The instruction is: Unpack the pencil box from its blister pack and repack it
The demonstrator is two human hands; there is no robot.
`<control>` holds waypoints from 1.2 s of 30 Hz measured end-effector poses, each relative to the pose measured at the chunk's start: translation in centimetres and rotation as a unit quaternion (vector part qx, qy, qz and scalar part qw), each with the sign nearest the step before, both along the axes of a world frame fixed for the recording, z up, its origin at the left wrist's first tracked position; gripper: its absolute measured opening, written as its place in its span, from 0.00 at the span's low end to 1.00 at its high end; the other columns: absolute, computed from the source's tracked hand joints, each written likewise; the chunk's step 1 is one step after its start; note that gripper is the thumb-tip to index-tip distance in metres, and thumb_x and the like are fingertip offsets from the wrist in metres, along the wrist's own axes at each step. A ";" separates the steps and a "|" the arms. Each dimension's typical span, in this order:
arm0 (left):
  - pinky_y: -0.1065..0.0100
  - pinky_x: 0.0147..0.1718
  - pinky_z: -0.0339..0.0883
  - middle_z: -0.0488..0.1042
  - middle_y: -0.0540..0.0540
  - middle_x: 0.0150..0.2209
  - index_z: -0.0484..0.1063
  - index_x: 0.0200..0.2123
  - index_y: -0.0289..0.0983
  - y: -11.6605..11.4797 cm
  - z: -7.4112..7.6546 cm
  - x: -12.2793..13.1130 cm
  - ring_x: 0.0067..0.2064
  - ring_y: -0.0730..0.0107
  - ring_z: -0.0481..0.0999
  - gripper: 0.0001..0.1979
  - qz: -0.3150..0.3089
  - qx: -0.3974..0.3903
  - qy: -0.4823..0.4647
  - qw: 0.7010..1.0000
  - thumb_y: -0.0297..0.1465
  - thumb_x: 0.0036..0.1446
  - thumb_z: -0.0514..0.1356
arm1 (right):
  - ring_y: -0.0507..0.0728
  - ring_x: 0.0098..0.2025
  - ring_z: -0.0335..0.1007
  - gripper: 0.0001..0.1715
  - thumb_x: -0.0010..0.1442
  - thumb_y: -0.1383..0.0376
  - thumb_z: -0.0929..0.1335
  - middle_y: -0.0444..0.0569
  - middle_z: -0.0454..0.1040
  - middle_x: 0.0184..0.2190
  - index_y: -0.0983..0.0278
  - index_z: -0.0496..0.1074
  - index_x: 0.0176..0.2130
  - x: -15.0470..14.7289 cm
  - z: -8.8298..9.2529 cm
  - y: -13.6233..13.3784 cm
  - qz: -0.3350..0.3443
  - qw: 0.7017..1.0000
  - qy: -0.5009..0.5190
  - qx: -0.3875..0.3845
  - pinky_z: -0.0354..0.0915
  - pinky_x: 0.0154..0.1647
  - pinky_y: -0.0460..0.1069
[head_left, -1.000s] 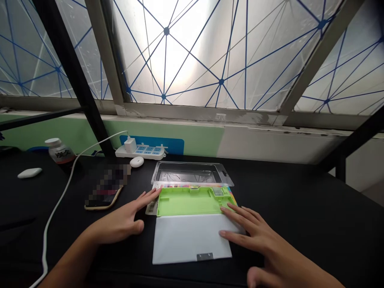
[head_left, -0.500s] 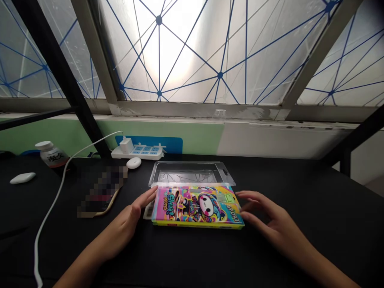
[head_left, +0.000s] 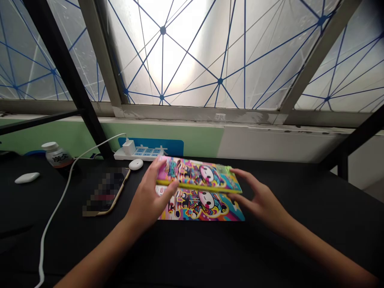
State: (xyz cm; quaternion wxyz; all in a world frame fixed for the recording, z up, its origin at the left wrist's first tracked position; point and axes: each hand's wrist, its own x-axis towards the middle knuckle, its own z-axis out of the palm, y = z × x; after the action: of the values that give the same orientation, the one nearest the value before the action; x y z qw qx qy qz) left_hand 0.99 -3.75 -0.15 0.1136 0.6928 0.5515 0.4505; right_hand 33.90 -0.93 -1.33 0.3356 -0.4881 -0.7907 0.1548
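A flat pencil case [head_left: 198, 172] with a bright cartoon print and a yellow edge is raised off the desk, tilted a little. My left hand [head_left: 150, 196] is closed on its left end, thumb along the front edge. At the other end, my right hand [head_left: 261, 198] grips the right side between fingers and thumb. Beneath the case lies a printed card [head_left: 204, 206] with the same cartoon figure, flat on the black desk; the case hides its back part. The clear plastic tray seen before is now hidden behind the case.
To the left lie a phone [head_left: 111, 192], a small white round case [head_left: 136, 164], a white cable [head_left: 57, 208] and a white oval object [head_left: 27, 178]. A white-capped bottle [head_left: 58, 156] stands farther left. A power strip [head_left: 141, 153] sits by the wall. Black metal bars [head_left: 64, 76] slant at both sides.
Both hands have taken hold of the pencil case and lifted it up and away from me. The printed card beneath has come into view.
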 end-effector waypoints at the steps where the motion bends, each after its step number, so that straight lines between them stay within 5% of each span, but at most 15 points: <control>1: 0.52 0.64 0.56 0.62 0.40 0.67 0.62 0.63 0.40 1.2 0.5 0.4 0.69 0.49 0.58 0.28 0.004 0.019 0.007 1.000 0.45 0.64 0.57 | 0.67 0.59 0.70 0.37 0.61 0.51 0.70 0.56 0.71 0.60 0.59 0.61 0.63 -0.3 0.4 1.3 0.002 1.000 0.007 0.005 0.72 0.54 0.59; 6: 0.45 0.65 0.49 0.62 0.36 0.67 0.64 0.62 0.37 5.4 -0.7 0.1 0.72 0.46 0.46 0.28 0.034 -0.034 0.076 0.996 0.45 0.65 0.55 | 0.67 0.60 0.69 0.33 0.64 0.51 0.67 0.60 0.72 0.59 0.63 0.62 0.63 -1.7 -1.6 5.9 0.016 0.999 -0.035 0.011 0.67 0.58 0.63; 11: 0.34 0.64 0.42 0.45 0.36 0.73 0.58 0.69 0.38 5.4 -3.6 -1.5 0.73 0.36 0.32 0.36 0.004 -0.177 0.221 0.959 0.54 0.65 0.49 | 0.68 0.71 0.50 0.27 0.70 0.51 0.60 0.60 0.60 0.68 0.61 0.68 0.61 -1.8 -4.1 6.2 0.030 0.987 -0.147 0.049 0.56 0.65 0.68; 16: 0.35 0.65 0.37 0.43 0.35 0.73 0.61 0.67 0.37 5.2 -2.9 -0.1 0.73 0.43 0.33 0.37 0.023 -0.102 0.286 0.952 0.55 0.66 0.45 | 0.70 0.71 0.49 0.27 0.70 0.53 0.62 0.64 0.50 0.71 0.63 0.67 0.62 -2.3 -3.6 4.7 0.038 0.961 -0.222 0.162 0.53 0.64 0.72; 19: 0.39 0.66 0.40 0.44 0.35 0.73 0.57 0.69 0.36 5.8 -2.1 1.8 0.74 0.47 0.35 0.36 -0.004 -0.071 0.275 0.959 0.53 0.68 0.44 | 0.68 0.70 0.51 0.26 0.68 0.55 0.65 0.63 0.56 0.69 0.63 0.68 0.60 -3.9 -3.0 2.9 0.118 0.948 -0.209 0.209 0.54 0.66 0.68; 23: 0.41 0.66 0.43 0.43 0.36 0.73 0.51 0.71 0.37 7.5 -2.0 3.3 0.73 0.45 0.36 0.39 -0.050 -0.103 0.249 0.962 0.55 0.67 0.42 | 0.66 0.69 0.55 0.35 0.66 0.48 0.66 0.59 0.60 0.68 0.63 0.64 0.64 -6.4 -2.3 0.3 0.267 0.930 -0.229 0.111 0.58 0.66 0.64; 27: 0.40 0.66 0.40 0.48 0.35 0.72 0.55 0.70 0.36 9.1 -2.9 2.2 0.73 0.41 0.41 0.41 -0.050 -0.155 0.262 0.951 0.57 0.65 0.43 | 0.67 0.70 0.50 0.42 0.64 0.47 0.67 0.53 0.58 0.69 0.55 0.55 0.70 -7.0 -1.1 -1.0 0.305 0.923 -0.236 0.001 0.57 0.66 0.66; 33: 0.43 0.66 0.41 0.51 0.37 0.71 0.57 0.69 0.37 9.8 -3.7 -1.2 0.72 0.45 0.45 0.39 -0.016 -0.160 0.300 0.940 0.56 0.66 0.43 | 0.58 0.64 0.65 0.18 0.71 0.60 0.63 0.43 0.73 0.59 0.51 0.73 0.58 -5.3 -0.4 0.0 0.294 0.939 -0.167 -0.059 0.61 0.66 0.56; 36: 0.43 0.66 0.43 0.51 0.36 0.71 0.56 0.70 0.37 9.9 -3.5 -1.7 0.72 0.44 0.46 0.40 -0.008 -0.165 0.316 0.934 0.57 0.66 0.42 | 0.57 0.57 0.72 0.17 0.73 0.60 0.60 0.46 0.79 0.52 0.56 0.77 0.48 -4.4 -1.6 1.0 0.250 0.957 -0.133 -0.053 0.64 0.63 0.55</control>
State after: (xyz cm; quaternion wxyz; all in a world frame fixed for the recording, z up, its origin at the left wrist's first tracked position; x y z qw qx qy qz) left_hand -0.67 6.17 -3.64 0.0493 0.7752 0.6202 0.1096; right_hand 29.49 0.10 -2.94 0.1515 -0.3078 -0.9157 0.2092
